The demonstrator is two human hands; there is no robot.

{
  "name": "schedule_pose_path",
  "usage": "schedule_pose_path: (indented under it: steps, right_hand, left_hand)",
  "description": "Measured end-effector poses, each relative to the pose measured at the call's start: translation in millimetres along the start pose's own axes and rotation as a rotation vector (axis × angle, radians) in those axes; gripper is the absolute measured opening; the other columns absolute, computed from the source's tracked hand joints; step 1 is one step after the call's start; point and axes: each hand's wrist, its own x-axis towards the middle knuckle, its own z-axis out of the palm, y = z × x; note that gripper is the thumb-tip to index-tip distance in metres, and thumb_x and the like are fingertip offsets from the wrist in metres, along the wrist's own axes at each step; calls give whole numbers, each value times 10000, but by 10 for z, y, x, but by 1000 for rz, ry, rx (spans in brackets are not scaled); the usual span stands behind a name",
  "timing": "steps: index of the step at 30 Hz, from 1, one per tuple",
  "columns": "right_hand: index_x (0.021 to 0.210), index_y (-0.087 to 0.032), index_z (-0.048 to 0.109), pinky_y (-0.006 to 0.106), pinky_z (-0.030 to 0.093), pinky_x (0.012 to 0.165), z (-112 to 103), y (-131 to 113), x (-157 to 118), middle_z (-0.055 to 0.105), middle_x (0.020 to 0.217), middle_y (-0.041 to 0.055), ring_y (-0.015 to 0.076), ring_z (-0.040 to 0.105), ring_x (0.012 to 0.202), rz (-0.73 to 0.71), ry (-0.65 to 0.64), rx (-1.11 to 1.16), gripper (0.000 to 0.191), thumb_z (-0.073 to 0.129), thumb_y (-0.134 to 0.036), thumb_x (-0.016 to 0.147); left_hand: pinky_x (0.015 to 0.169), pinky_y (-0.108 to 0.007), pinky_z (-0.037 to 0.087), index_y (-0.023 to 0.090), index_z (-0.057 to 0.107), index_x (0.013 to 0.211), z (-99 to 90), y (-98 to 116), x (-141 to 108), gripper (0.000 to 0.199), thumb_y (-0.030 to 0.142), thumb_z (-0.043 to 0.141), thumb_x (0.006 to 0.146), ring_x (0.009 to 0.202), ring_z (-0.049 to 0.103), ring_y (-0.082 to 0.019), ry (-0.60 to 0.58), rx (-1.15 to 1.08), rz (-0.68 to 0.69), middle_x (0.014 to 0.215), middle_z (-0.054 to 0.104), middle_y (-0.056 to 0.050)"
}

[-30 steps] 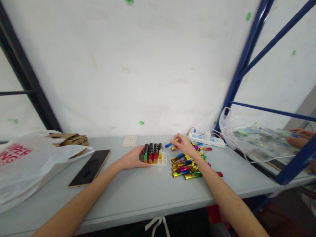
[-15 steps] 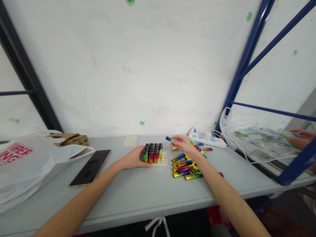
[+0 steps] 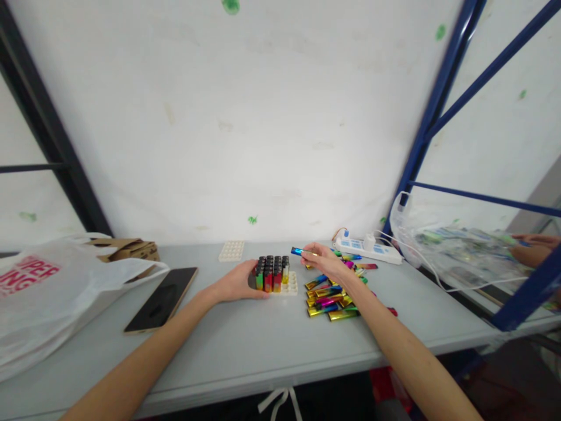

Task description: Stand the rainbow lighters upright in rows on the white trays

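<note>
Upright lighters with black tops stand in rows in a white holed tray, whose right part shows bare holes. My left hand grips the tray and its lighters from the left, thumb along the front, other fingers hidden behind. Between the fingers of my right hand is a blue-and-gold lighter, held nearly level above the table, to the right of the standing rows. Beneath and beside that hand lies a loose pile of shiny coloured lighters.
A second white holed tray lies behind my left hand. A phone, a white plastic bag and cardboard are at left. Back right are a power strip, a clear bag and another person's hand beyond the blue frame.
My right hand has shifted slightly down and left, and the lighter in it has turned so more of its blue side shows. My left hand stays on the tray.
</note>
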Motion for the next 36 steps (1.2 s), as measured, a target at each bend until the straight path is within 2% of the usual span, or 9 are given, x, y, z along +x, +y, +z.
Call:
schedule_pose_path:
  steps: [8,18,24,27,30,33,36]
  right_hand:
    - [906,-189,589,266,465,687,51,-77,-32,654,676,-41,112,593,638,-74,5,-32,441,839,-489,700]
    - [892,-177,610,271,439,679,52,-98,-39,644,677,-32,118,579,647,-106,2,-94,393,807,-480,737]
    - [846,-187,596,260,465,666,44,-65,-28,639,683,-44,109,587,636,-144,19,-51,377,835,-457,734]
    - [960,-193,670,283,529,728,30,-31,2,706,818,-16,128,662,708,-131,42,24,416,877,-431,689]
    - [1104,-196,721,338,569,855,17,-16,14,762,999,48,176,724,860,-92,34,66,477,875,-411,707]
    - [1083,-179,747,382,572,938,11,-16,7,781,1033,84,218,735,971,-57,10,94,424,870,-382,732]
    - [1085,-178,731,377,579,948,17,-19,-16,783,1041,96,222,740,1003,-37,-15,129,390,859,-349,759]
  left_hand:
    - [916,-431,511,173,628,1216,-13,55,0,783,635,844,622,1027,648,-336,-33,65,-14,1168,701,-114]
    - [937,-421,515,184,627,1232,-7,40,-1,774,618,852,632,1077,645,-338,-31,55,1,1205,700,-97]
    - [957,-432,507,185,630,1240,-7,28,-1,785,612,857,622,1082,643,-343,-21,48,2,1206,698,-104]
    - [941,-439,511,177,640,1214,-8,34,1,772,603,862,610,1057,646,-343,-17,56,-15,1179,702,-105]
    - [946,-432,510,179,631,1219,-7,34,2,764,605,857,626,1066,642,-334,-28,46,1,1196,697,-100]
    - [945,-426,509,181,627,1224,-4,27,1,768,615,852,632,1066,643,-330,-28,43,8,1198,696,-98]
    - [931,-428,512,175,634,1214,-3,25,0,772,623,850,625,1051,646,-335,-21,59,-3,1176,700,-102]
